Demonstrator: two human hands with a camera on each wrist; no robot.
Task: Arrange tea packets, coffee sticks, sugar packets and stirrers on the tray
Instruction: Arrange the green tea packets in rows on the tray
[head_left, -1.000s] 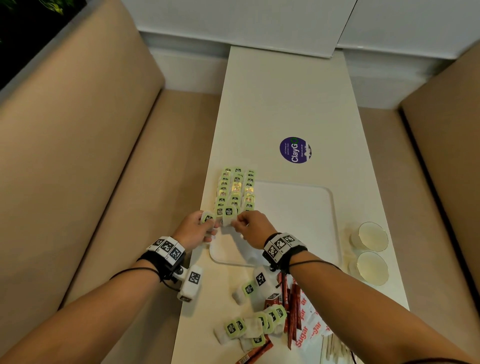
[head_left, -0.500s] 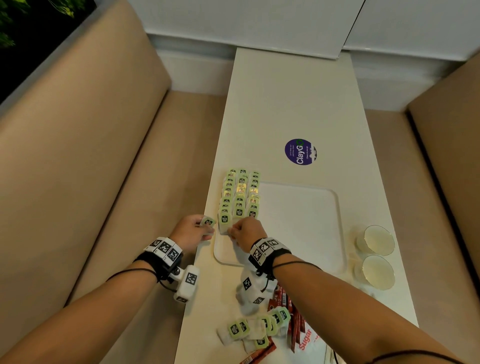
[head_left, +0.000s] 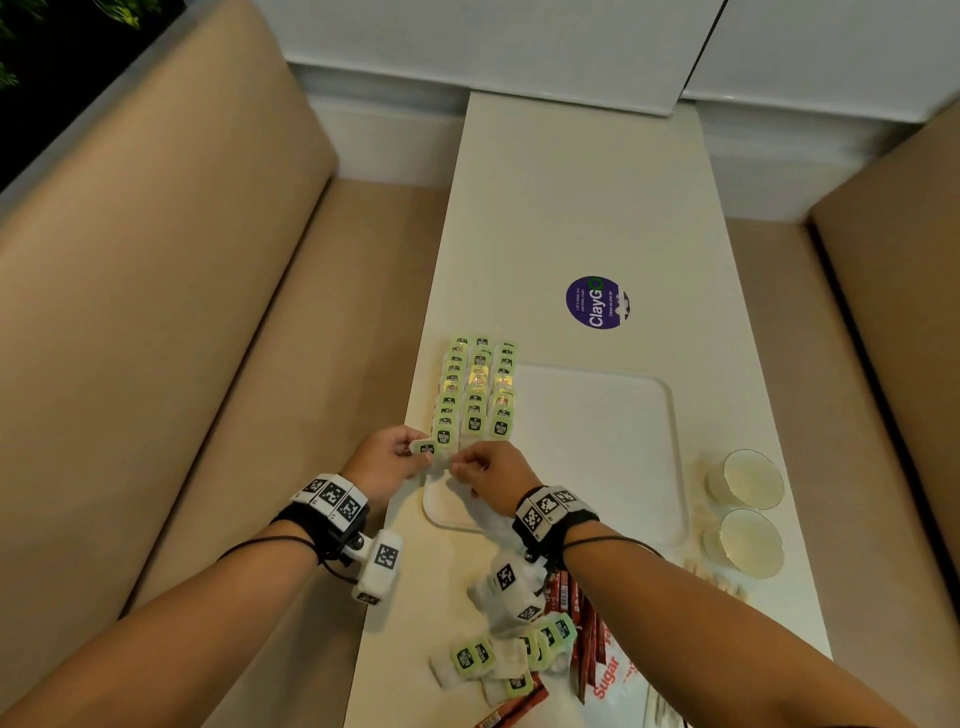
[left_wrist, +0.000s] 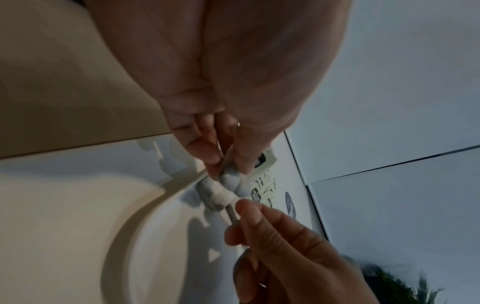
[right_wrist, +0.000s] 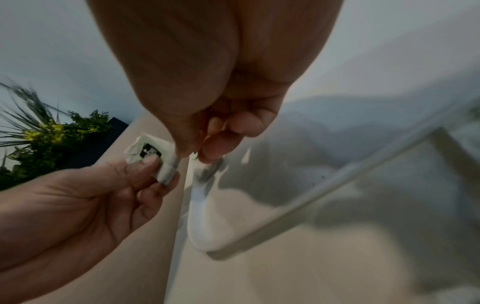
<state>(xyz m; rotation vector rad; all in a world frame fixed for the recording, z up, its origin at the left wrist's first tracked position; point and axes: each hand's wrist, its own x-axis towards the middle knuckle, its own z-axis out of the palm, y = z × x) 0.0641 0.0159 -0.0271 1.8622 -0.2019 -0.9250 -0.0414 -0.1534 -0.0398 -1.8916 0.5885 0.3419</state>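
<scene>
A white tray (head_left: 597, 452) lies on the narrow table. Three columns of green-labelled tea packets (head_left: 478, 384) run along the tray's left side. At the near end of these columns my left hand (head_left: 415, 448) pinches a tea packet (head_left: 425, 446) between thumb and fingers, its label (right_wrist: 150, 154) under the thumb. Close beside it my right hand (head_left: 458, 468) pinches a white tea bag (right_wrist: 206, 171) just above the tray's near-left corner. In the left wrist view the left hand's packet (left_wrist: 262, 162) and the right fingertips (left_wrist: 245, 206) almost meet. Whether both hands hold the same bag, I cannot tell.
Near me lie loose tea packets (head_left: 509, 654), red coffee sticks (head_left: 587, 623), sugar packets (head_left: 608, 680) and pale stirrers (head_left: 717, 582). Two glass cups (head_left: 750, 478) stand right of the tray. A purple sticker (head_left: 597, 302) lies beyond it. Padded benches flank the table.
Both hands stay at the near end of the tea columns. The right hand has drawn slightly left and nearer, closing on the left hand's packet.
</scene>
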